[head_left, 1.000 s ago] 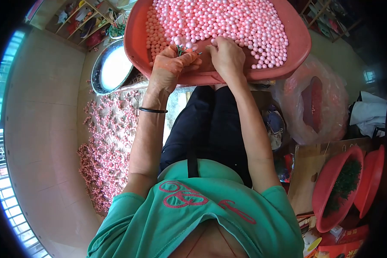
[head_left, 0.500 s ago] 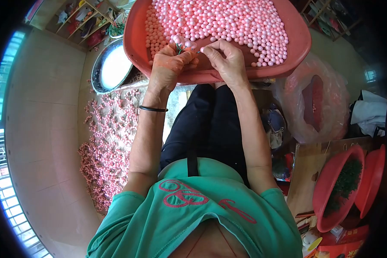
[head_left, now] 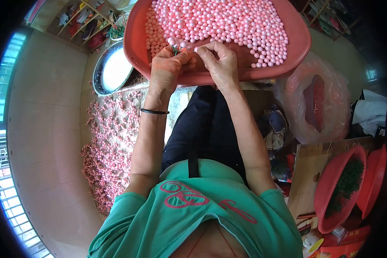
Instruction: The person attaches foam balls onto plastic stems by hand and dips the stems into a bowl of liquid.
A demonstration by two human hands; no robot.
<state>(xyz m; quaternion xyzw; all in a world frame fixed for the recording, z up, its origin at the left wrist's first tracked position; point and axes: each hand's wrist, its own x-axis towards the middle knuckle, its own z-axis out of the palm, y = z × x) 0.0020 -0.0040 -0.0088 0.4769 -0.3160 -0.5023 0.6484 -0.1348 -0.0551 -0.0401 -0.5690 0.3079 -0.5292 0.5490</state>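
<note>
My left hand [head_left: 170,64], its fingers stained or covered orange, is closed around a beaded sprig [head_left: 175,49] of thin green stems tipped with pink beads. Between thumb and forefinger, my right hand [head_left: 220,63] pinches one pink bead [head_left: 196,49], close to the left fingertips. Any stem end between the two hands is too small to make out clearly. Both hands are over the near rim of a red basin [head_left: 297,32], which holds a great heap of loose pink pearl-like beads [head_left: 219,19].
A dark-rimmed pan with a white surface [head_left: 116,71] stands left of the basin. Finished-looking pink beaded sprigs [head_left: 105,167] cover the floor at left. To the right are a clear plastic bag [head_left: 335,103] and a red tub [head_left: 324,198] holding green stems [head_left: 346,182].
My right hand has moved slightly left with the bead, closer to my left hand. The left hand stays nearly in place, still gripping the sprig.
</note>
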